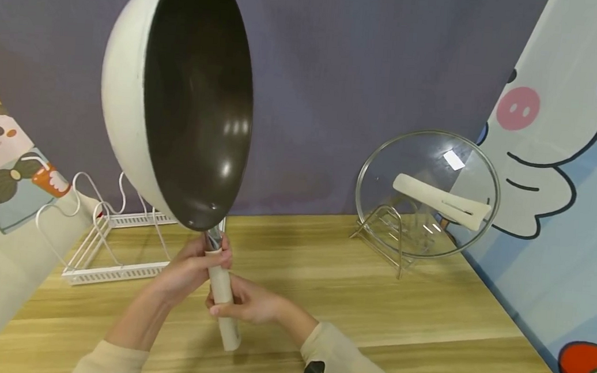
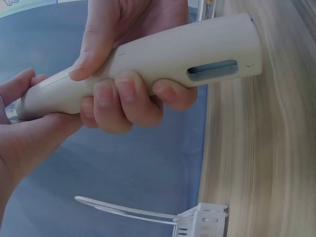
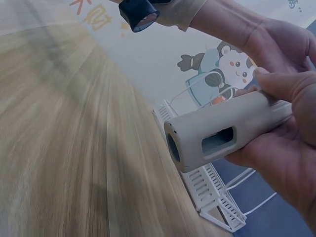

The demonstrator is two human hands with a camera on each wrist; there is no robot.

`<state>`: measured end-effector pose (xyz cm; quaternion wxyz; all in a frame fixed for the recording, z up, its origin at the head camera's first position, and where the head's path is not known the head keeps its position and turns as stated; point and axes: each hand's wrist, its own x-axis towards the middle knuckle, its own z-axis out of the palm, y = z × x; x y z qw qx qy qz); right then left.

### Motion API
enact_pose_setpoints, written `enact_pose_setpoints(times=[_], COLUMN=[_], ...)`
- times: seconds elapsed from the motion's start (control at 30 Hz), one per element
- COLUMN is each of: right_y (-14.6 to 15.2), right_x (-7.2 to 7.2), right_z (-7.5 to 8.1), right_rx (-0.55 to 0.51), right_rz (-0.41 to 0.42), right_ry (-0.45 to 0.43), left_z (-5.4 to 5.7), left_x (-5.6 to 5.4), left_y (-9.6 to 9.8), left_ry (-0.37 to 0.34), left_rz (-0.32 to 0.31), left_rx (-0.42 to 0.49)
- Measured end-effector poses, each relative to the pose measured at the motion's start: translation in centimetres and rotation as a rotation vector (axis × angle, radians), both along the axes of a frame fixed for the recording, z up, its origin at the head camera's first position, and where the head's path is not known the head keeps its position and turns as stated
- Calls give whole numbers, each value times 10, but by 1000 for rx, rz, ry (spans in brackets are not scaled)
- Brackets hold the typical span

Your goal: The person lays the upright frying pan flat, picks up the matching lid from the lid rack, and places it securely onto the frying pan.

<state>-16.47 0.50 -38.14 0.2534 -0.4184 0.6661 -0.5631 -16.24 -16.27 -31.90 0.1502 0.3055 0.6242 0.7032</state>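
Observation:
A large frying pan, white outside and dark inside, is held up on edge above the table, its handle pointing down. My left hand grips the cream handle at its upper end, close to the pan's metal neck. Lower on the same handle my right hand has its fingers wrapped round. In the left wrist view the right hand's fingers curl about the handle, whose slotted end sticks out free. The right wrist view shows that hollow end over the wood.
At the left stands a white wire dish rack. On the right a glass lid with a cream handle leans upright in a metal stand. A grey-blue wall rises behind the wooden table.

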Motion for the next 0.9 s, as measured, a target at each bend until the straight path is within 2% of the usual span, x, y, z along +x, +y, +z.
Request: enact_pose_setpoints(times=[0.3,0.57,0.9], right_y=[7,21,35], right_x=[-4,-7,-9], right_z=[-7,-9,-12], right_rx=[-4,-32,-64], right_rz=[12,60,86], right_ry=[-28,-47,-53], left_z=[-7,-10,-13], left_x=[-4,-11,-12], left_y=[7,19,33], left_ry=[29,68,98], left_rz=[-7,-75,-148], left_rx=[-37,-17,5])
